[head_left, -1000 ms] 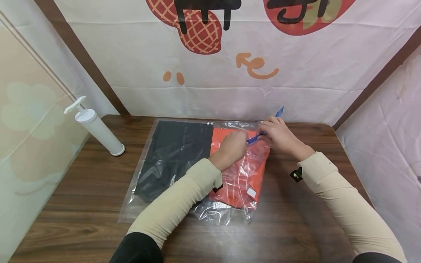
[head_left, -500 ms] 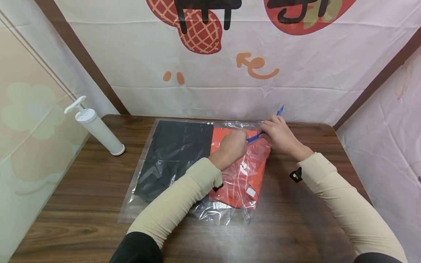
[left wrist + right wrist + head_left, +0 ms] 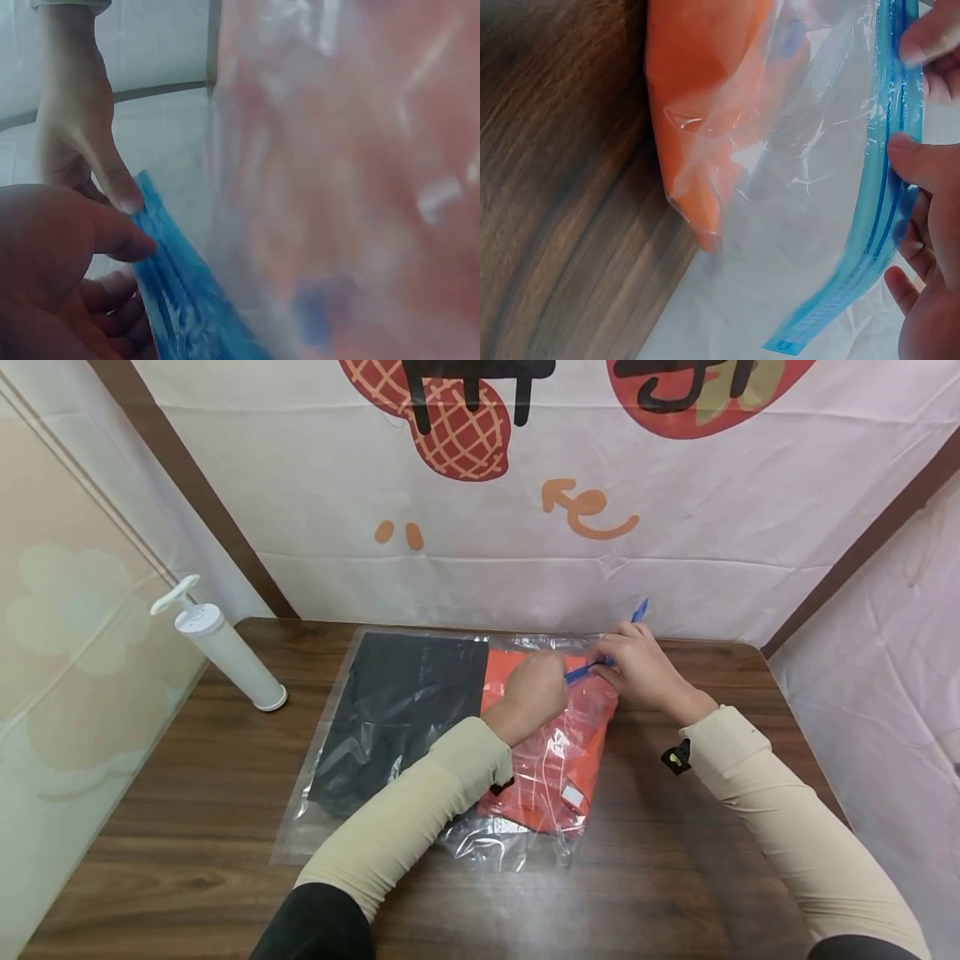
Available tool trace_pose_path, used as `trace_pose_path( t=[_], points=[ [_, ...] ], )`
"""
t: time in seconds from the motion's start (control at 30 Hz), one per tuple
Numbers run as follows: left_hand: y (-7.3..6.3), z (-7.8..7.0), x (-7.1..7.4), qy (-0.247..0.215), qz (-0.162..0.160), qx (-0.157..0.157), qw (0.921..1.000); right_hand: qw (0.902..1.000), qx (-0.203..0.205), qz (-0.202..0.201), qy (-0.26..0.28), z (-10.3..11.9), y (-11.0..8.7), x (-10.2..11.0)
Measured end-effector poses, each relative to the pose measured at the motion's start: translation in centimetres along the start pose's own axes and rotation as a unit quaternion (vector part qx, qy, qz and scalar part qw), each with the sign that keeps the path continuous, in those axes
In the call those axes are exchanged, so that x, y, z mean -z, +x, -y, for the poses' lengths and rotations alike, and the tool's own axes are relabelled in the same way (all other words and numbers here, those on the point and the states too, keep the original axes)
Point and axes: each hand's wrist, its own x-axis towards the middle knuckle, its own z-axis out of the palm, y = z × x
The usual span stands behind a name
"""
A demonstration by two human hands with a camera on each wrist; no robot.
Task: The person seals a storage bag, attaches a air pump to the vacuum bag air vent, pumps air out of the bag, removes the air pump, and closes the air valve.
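A large clear zip bag (image 3: 457, 839) lies on the table, with a folded dark cloth (image 3: 397, 710) on its left side and a folded orange cloth (image 3: 540, 777) on its right. Its blue zip strip (image 3: 885, 150) runs along the far right edge and is lifted above the table. My left hand (image 3: 534, 689) pinches this strip between thumb and fingers. Close to its right, my right hand (image 3: 633, 664) pinches the strip too, and the strip's end sticks out beyond it. Both thumbs press on the strip in the right wrist view. A white label shows on the orange cloth.
A white hand pump (image 3: 228, 656) with a T-shaped handle stands at the table's left edge. Printed fabric (image 3: 480, 527) hangs behind the brown wooden table (image 3: 187, 827), and more fabric closes off both sides.
The right hand's thumb and fingers shift slightly on the blue strip. The left hand keeps its pinch. The bag and pump stay put, while the head view tilts a little.
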Motion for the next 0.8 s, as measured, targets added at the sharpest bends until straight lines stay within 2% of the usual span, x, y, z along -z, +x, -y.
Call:
trace_pose_path(
  t=[0.1, 0.2, 0.37, 0.57, 0.67, 0.8],
  points=[
    [0.4, -0.5, -0.4, -0.001, -0.018, 0.002, 0.9998, 0.9999, 0.009, -0.001, -0.008, 0.2, 0.1, -0.2],
    [0.7, -0.8, -0.7, -0.010, -0.019, 0.002, 0.9998, 0.9997, 0.019, 0.009, -0.013, 0.3, 0.2, -0.2],
    [1.0, -1.1, -0.6, -0.003, -0.029, -0.014, 0.9995, 0.9995, 0.016, 0.025, -0.013, 0.0, 0.3, 0.8],
    [1.0, -1.1, -0.5, -0.014, -0.040, -0.014, 0.9990, 0.9988, 0.020, 0.041, -0.021, -0.3, 0.4, 1.7],
    [0.9, -1.0, -0.4, -0.022, -0.047, -0.012, 0.9986, 0.9986, 0.025, 0.034, -0.031, -0.3, 0.4, 1.3],
    [0.9, -1.0, -0.4, -0.029, -0.056, -0.002, 0.9980, 0.9981, 0.029, 0.004, -0.055, -0.2, 0.4, 0.6]
  ],
)
